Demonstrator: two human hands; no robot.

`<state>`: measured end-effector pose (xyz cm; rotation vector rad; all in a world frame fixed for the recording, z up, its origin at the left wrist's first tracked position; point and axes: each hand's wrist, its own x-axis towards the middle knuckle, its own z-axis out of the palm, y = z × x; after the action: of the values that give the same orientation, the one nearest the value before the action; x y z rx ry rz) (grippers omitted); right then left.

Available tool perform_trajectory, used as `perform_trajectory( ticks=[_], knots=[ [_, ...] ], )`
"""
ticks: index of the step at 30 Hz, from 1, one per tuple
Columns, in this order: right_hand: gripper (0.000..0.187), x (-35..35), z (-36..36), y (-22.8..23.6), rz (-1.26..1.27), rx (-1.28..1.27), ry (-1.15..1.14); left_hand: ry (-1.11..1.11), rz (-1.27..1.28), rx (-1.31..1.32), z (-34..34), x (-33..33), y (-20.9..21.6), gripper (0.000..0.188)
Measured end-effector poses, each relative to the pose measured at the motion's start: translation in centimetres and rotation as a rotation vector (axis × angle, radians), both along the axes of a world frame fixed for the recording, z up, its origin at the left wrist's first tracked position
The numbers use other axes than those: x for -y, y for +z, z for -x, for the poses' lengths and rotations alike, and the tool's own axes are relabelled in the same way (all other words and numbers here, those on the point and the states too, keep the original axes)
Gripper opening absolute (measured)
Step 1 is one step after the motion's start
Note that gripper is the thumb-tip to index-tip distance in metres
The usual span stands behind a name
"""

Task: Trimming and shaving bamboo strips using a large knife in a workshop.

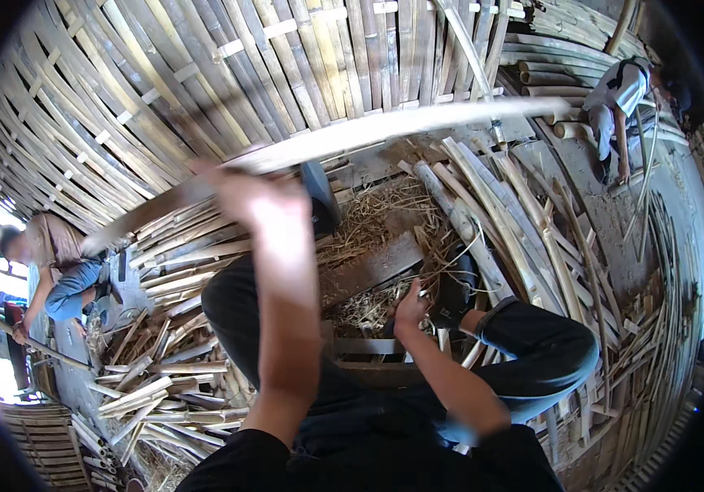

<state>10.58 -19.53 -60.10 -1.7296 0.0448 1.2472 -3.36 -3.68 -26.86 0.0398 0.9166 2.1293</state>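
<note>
Left hand (263, 197) grasped a pale strip (401, 127), motion-blurred, in front of the woven panel (286, 66); right hand (412, 310) sat curled by the shoe (454, 287), couldn't tell if grasping anything. Step looked like shifting or turning the strip; next move likely called for steady grip, clear swing. Slats (155, 398) crowded both sides; strip ends looked free.

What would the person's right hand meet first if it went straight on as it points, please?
Probably the brown wooden board just ahead of the right hand, though the depth between them is unclear.
</note>
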Motion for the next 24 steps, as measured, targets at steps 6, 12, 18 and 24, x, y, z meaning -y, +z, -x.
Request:
perform_trajectory(
  ticks=[6, 12, 18, 24],
  knots=[
    [0.06, 2.5, 1.9, -7.0, -0.363, 0.226, 0.468, -0.902, 0.202, -0.05, -22.1, -0.6, -8.8, 0.069],
    [0.069, 3.6, 0.0, -15.8, 0.072, -0.517, 0.38, -1.209, -0.032, -0.951, -23.4, 3.6, -19.7, 0.077],
    [0.053, 2.2, 2.9, -8.2, -0.045, 0.125, 0.493, -0.583, 0.437, -0.941, -6.7, -11.8, -33.6, 0.052],
    [0.046, 2.5, 4.1, -8.9, -0.008, 0.075, 0.498, -0.287, 0.756, -1.527, 10.5, -26.7, -42.5, 0.054]
  ],
)
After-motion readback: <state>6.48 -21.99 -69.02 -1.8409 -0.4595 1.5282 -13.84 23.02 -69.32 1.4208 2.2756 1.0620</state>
